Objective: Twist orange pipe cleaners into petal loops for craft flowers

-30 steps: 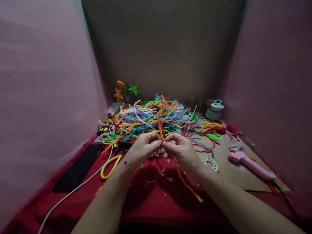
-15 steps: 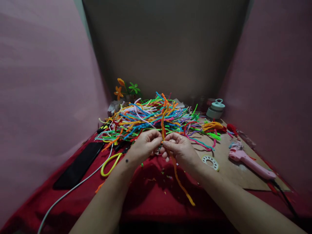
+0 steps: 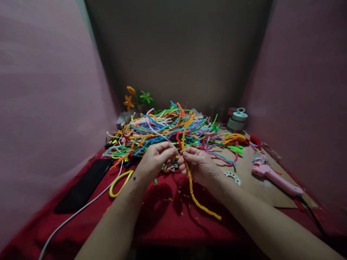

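Works over a red cloth (image 3: pixel 159 231), facing a many-coloured heap of fuzzy strands (image 3: pixel 159 131). Holds the left hand (image 3: pixel 158 156) just beside the right hand (image 3: pixel 201 164), with thumb and fingertips drawn close together; cannot tell whether gripping anything there. On the right, pinches a yellow-orange strand (image 3: pixel 191 186) between thumb and fingers, partway along, with one length rising above the grip in front of the heap and the other dropping below, curving toward the lower right above the cloth.
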Action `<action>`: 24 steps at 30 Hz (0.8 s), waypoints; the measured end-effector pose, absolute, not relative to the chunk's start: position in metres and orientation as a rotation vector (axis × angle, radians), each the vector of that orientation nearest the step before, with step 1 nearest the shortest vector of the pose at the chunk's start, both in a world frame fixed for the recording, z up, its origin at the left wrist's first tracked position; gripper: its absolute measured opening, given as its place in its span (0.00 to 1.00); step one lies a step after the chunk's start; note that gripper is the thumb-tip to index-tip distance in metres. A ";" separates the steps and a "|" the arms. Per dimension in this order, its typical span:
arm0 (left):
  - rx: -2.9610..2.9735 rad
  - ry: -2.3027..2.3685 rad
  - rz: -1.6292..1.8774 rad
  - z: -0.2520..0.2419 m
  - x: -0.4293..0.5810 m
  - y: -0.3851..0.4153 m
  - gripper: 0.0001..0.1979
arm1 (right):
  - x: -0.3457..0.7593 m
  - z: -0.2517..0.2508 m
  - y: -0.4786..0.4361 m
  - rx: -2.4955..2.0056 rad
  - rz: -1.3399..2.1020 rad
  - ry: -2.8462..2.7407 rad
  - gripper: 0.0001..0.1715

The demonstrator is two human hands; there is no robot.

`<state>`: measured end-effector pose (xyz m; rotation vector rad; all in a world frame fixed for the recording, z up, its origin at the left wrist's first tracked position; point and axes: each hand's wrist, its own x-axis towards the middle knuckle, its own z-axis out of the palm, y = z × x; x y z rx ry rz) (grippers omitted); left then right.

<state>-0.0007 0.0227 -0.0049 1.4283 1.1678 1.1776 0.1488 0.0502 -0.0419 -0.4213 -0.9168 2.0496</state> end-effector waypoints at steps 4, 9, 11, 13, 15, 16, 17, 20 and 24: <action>1.416 1.153 1.256 -0.006 0.003 0.022 0.08 | 0.147 -0.043 0.050 -0.397 2.047 -0.934 0.13; 1.462 1.116 1.258 -0.008 0.005 0.021 0.07 | 0.147 -0.040 0.047 -0.384 2.035 -0.949 0.14; 1.489 1.143 1.257 -0.009 0.005 0.021 0.06 | 0.147 -0.039 0.047 -0.391 2.034 -0.953 0.14; 1.512 1.171 1.270 -0.009 0.006 0.021 0.06 | 0.147 -0.039 0.047 -0.401 2.034 -0.963 0.14; 1.523 1.179 1.273 -0.008 0.007 0.021 0.05 | 0.147 -0.040 0.048 -0.404 2.031 -0.974 0.13; 1.521 1.176 1.270 -0.008 0.008 0.021 0.05 | 0.146 -0.040 0.048 -0.404 2.031 -0.983 0.13; 1.514 1.169 1.263 -0.008 0.009 0.021 0.05 | 0.146 -0.040 0.048 -0.403 2.029 -0.992 0.13; 1.480 1.141 1.227 -0.009 0.010 0.020 0.05 | 0.146 -0.041 0.047 -0.404 2.021 -1.020 0.13; 1.475 1.124 1.184 -0.013 0.010 0.020 0.06 | 0.147 -0.042 0.047 -0.425 2.000 -1.005 0.13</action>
